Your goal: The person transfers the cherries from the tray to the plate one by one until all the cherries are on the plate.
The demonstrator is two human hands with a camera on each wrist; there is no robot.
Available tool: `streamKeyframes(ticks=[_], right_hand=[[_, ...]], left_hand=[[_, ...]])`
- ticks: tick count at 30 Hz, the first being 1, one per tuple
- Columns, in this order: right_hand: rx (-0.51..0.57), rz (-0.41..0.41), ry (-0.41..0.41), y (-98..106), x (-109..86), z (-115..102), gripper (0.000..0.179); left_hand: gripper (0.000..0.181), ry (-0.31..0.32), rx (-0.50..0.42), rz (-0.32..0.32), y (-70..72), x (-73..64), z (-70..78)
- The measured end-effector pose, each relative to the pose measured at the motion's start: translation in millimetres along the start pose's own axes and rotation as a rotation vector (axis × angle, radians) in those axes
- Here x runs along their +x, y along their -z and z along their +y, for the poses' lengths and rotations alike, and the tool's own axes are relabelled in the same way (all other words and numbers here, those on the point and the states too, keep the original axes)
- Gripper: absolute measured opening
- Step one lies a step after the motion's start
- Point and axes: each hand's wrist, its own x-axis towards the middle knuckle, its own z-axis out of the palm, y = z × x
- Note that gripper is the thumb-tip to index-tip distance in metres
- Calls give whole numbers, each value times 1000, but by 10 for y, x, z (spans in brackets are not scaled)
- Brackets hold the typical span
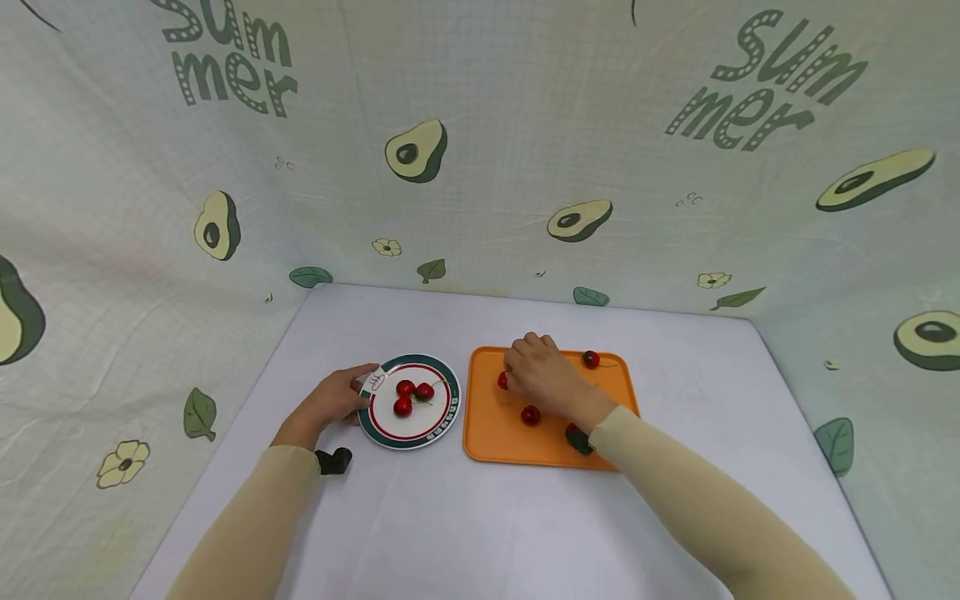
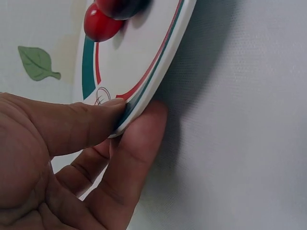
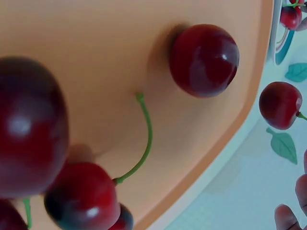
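My left hand [image 1: 337,396] pinches the rim of a white plate [image 1: 387,426] with a green and red border, thumb on top and fingers underneath. In the left wrist view the plate [image 2: 158,33] stands tilted, its near rim in the grip. Three red cherries [image 1: 405,388] lie grouped on it, some with green stems. Over the orange tray [image 1: 495,442], my right hand [image 1: 543,375] has its fingers curled, with a cherry [image 1: 502,380] at its left side. The right wrist view has that cherry [image 3: 280,105] with its stem running toward the fingers [image 3: 286,218]; the pinch itself is hidden.
More cherries lie on the tray: one near its back right [image 1: 591,359], one below my hand [image 1: 530,415], others partly hidden by my wrist. The tray stands right of the plate on a white table [image 1: 420,517]. Avocado-print cloth [image 1: 495,125] hangs around three sides.
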Motion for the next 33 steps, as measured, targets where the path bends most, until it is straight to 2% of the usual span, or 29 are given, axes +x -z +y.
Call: streamKeyframes(ticks=[11,15,26,33], right_hand=[[11,-20,8,-40,204,-127,15],[10,-27,18,-70,308,-184,16],[24,21,67,-158,631,-410,13],[47,-17,45,-222,832,-549,14]], left_hand=[[67,25,-70,16,1,35,-83],[68,20,-67,18,-3,41,-94],[68,5,-86,24,-21,1,-82],[68,17,-75,27,-23,32,-90]])
